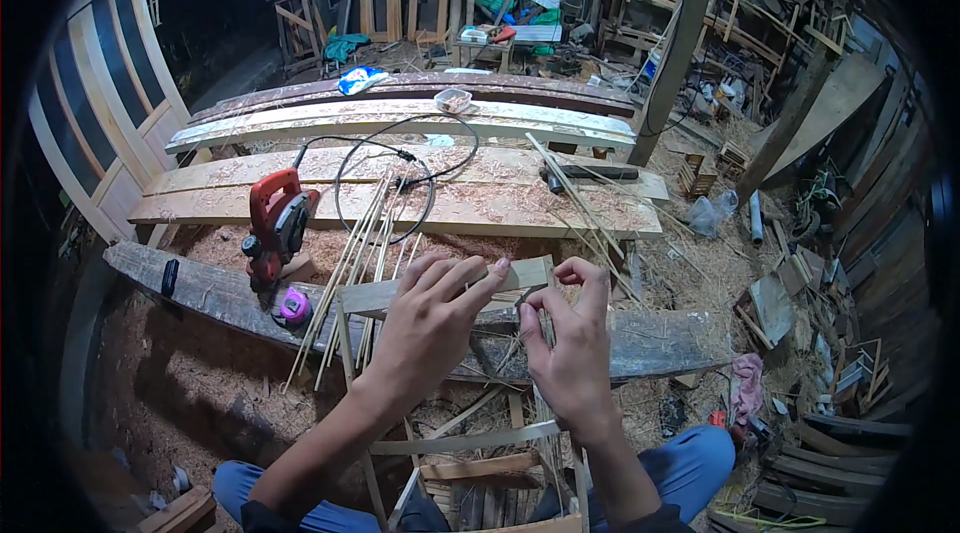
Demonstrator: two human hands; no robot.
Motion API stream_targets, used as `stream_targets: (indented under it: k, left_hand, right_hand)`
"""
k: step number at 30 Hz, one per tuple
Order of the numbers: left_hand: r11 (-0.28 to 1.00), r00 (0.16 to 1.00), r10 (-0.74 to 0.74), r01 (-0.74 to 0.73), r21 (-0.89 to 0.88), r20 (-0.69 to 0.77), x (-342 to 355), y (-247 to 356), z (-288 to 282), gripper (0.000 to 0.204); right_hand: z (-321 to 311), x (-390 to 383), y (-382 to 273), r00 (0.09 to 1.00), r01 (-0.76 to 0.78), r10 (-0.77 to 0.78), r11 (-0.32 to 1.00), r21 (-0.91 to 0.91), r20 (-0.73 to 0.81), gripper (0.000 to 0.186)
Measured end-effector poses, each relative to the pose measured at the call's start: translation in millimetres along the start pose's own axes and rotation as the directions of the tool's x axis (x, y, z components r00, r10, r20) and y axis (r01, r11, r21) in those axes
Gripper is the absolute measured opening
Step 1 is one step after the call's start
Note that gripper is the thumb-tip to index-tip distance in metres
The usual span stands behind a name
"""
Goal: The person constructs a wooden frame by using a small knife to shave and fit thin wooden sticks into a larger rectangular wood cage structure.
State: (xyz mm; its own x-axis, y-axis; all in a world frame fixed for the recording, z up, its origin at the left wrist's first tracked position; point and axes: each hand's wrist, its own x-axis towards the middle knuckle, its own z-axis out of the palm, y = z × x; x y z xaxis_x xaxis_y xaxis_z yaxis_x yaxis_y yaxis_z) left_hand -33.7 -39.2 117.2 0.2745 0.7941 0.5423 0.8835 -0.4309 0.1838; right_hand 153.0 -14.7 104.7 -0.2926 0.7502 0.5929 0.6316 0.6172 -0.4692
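A light wooden frame (530, 275) of slim strips stands between my knees, its top rail level with my hands. My left hand (430, 323) is closed over that rail, with the fingers lying across its upper side. At the rail's right end, my right hand (575, 333) is bent into a pinch between thumb and fingers. A small dark bit shows at its fingertips, too small to name. Lower down, a crosspiece (465, 440) joins the frame's uprights. Left of my hands, several thin wooden sticks (355, 278) lean across the weathered bench plank (650, 343).
A red electric planer (275, 213) with a looped black cable (432, 198) stands at left, near a pink-purple round object (293, 306). A black-handled hammer (600, 173) lies on shaving-strewn planks (520, 208). Behind sits a clear plastic tub (453, 101). A post (675, 63) rises at right.
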Motion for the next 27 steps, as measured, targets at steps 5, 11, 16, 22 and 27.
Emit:
stream_targets:
  k: [5,11,16,22,27]
  left_hand:
    - [0.999,1.000,0.005,-0.004,-0.034,0.013,3.7,-0.1,4.5,0.059]
    - [1.000,0.999,0.031,-0.031,-0.005,-0.019,-1.9,0.2,4.4,0.062]
    - [1.000,0.999,0.022,-0.022,-0.012,-0.033,-1.9,2.1,4.8,0.061]
    - [1.000,1.000,0.012,-0.013,-0.021,-0.022,-2.3,1.8,6.0,0.065]
    - [1.000,0.999,0.011,-0.011,-0.006,-0.034,-3.7,0.9,6.0,0.066]
  right_hand:
    - [-7.6,2.5,-3.0,0.976,-0.203,0.185,0.963,0.177,0.113,0.015]
    - [-9.0,3.2,-0.4,0.975,-0.196,0.164,0.953,0.230,0.149,0.015]
    - [-2.5,0.3,1.2,0.985,-0.161,0.141,0.954,0.251,0.097,0.014]
    - [-1.3,0.4,2.8,0.998,-0.063,0.056,0.981,0.183,0.040,0.013]
    - [0.2,3.9,0.4,0.985,-0.167,0.151,0.943,0.288,0.078,0.011]
